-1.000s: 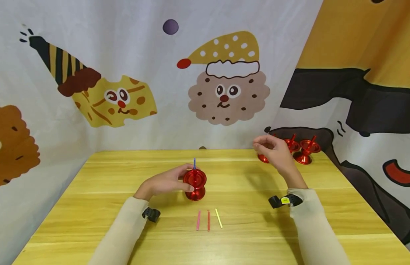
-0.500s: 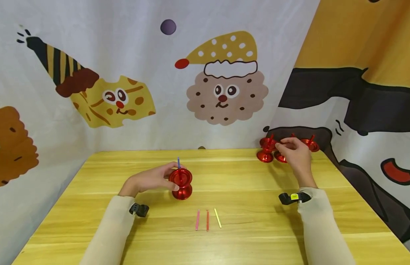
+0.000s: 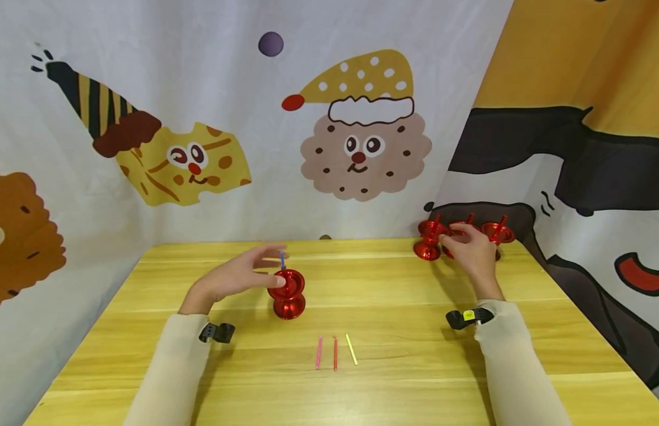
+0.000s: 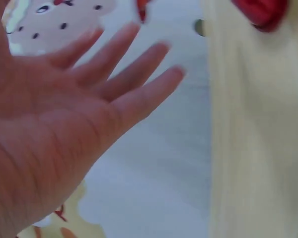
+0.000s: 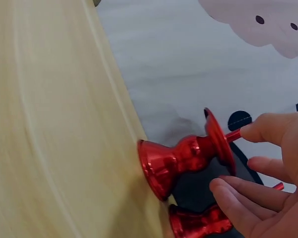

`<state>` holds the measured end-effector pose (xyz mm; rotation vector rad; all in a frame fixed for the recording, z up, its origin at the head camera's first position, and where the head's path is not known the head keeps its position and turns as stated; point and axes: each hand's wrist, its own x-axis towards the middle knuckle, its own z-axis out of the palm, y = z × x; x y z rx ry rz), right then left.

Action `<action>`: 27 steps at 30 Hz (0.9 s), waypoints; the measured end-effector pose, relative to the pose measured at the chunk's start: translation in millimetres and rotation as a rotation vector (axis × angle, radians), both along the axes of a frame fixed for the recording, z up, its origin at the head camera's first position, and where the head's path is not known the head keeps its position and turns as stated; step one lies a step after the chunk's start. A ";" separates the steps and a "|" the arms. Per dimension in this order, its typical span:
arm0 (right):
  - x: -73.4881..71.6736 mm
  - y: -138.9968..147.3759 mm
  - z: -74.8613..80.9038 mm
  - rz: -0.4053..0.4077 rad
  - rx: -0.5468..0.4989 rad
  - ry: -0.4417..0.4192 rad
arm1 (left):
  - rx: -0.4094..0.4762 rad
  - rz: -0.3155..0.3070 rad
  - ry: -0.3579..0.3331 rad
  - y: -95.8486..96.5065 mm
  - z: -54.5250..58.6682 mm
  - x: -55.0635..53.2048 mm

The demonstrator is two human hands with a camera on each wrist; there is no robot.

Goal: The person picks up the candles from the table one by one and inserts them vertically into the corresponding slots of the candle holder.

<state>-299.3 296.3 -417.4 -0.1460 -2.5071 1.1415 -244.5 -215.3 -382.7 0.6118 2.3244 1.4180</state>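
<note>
A shiny red candle holder (image 3: 289, 307) stands upright on the table, left of centre, with a thin blue candle (image 3: 282, 260) upright in it. My left hand (image 3: 228, 277) is around its top, thumb near the dish. Spread, nearly straight fingers show on this hand in the left wrist view. At the back right, my right hand (image 3: 474, 254) reaches among red candle holders with red spikes. Its thumb and fingers are beside the dish of the leftmost holder (image 5: 186, 154) and spread apart. The middle holder (image 5: 198, 221) is partly hidden behind the fingers, and the right holder (image 3: 500, 231) is partly covered too.
Three thin candles lie on the wooden table (image 3: 372, 390) in front: a pink candle (image 3: 319, 353), a red candle (image 3: 336, 354) and a yellow candle (image 3: 351, 349). A cartoon-printed curtain (image 3: 201, 77) hangs along the table's back edge.
The left hand carried the candle holder leftward, then loosened its fingers and rose around the top. My right hand moved right from the leftmost holder toward the middle one, then stayed nearly still.
</note>
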 end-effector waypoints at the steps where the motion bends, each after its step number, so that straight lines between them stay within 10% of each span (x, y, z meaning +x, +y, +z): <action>1: -1.3 -0.2 -1.1 0.004 0.011 -0.010 | 0.020 0.028 0.031 -0.4 4.0 1.1; 11: -15.6 0.8 -16.7 0.096 0.012 -0.073 | 0.234 0.320 0.463 23.7 48.2 26.7; 17: -16.6 -3.4 -16.7 0.225 -0.044 -0.191 | 0.315 0.342 0.680 55.6 61.9 47.2; 27: -17.1 -5.3 -20.7 0.284 -0.110 -0.251 | 0.287 0.153 0.551 105.1 35.6 53.7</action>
